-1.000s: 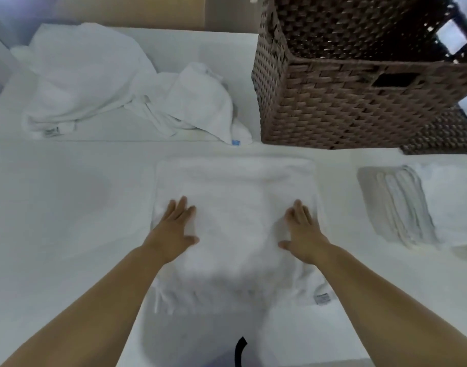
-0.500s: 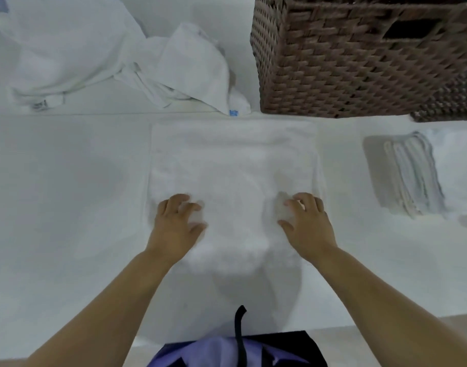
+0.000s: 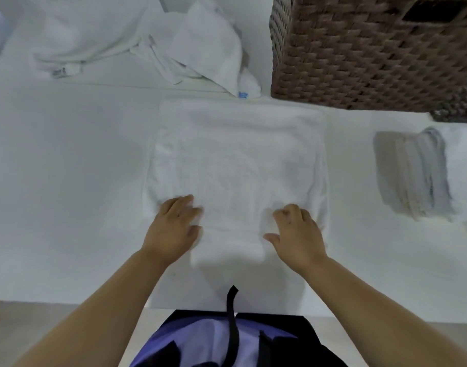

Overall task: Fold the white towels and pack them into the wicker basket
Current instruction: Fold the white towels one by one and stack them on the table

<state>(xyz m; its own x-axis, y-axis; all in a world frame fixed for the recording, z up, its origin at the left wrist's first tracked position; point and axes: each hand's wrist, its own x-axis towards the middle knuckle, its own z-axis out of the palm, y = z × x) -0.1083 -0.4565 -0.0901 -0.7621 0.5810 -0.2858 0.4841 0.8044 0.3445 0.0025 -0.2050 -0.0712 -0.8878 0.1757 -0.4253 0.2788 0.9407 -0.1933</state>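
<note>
The flat white terry towel (image 3: 235, 160) is lying mid-surface right in front of the person, its far right corner just short of the brown woven wicker basket (image 3: 359, 54). Both hands are on its near edge, the left hand (image 3: 171, 231) on the near left part and the right hand (image 3: 297, 234) on the near right. The fingers (image 3: 183, 206) on both are bent down into the cloth, with the right thumb stuck out sideways. It's blurry though, and honestly I can't tell if either hand has pinched any fabric or is just pressing.

My read is the next fold is being set up, near edge going over to the far one. To do it well I'd catch every layer at the near edge, not only the top one. Then lift both sides evenly, land the edge flush on the far edge, and smooth from the middle outward so there's no air bump.

The towel looks close to square, maybe a touch longer left to right, with its sides squared up to the near edge of the white surface (image 3: 68, 181). The far edge looks rounded like a fold and faces the basket.

Also around: a heap of rumpled white towels (image 3: 137, 41) at far left and a stack of folded white towels (image 3: 417, 176) off to the right, well apart.
</note>
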